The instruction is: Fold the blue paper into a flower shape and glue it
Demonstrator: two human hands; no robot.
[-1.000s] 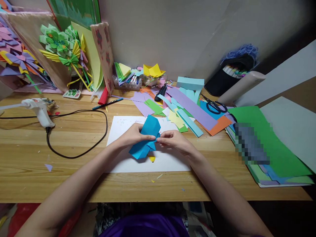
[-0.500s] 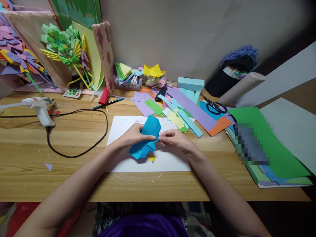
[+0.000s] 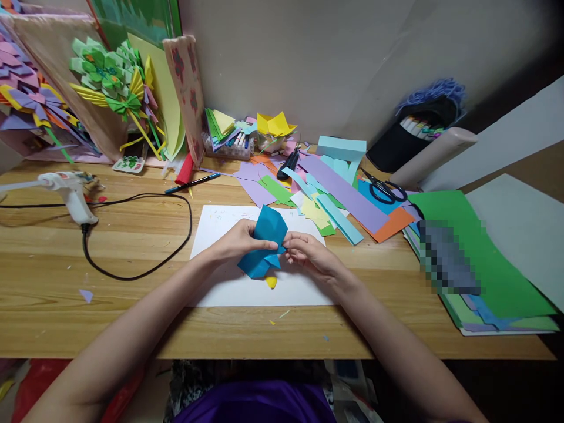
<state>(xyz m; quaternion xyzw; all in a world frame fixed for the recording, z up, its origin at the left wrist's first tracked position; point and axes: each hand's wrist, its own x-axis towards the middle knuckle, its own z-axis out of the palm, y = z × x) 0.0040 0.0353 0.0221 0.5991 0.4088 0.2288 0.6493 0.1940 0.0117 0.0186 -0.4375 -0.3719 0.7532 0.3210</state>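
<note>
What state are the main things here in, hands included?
Blue paper: folded, held up.
Left hand: closed on the blue paper.
Right hand: fingertips at the paper's edge; pinch unclear.
White sheet: flat, marked.
Glue gun: cord attached.
Scissors: lying down; blades unclear.
Pen: lying on the table.
Black pouch: open, holding markers.

At centre, two hands (image 3: 242,238) (image 3: 312,254), one blue paper piece (image 3: 270,225). At left, one hot-glue gun (image 3: 72,197), one pen (image 3: 192,183); at right, one pair of scissors (image 3: 382,187).
</note>
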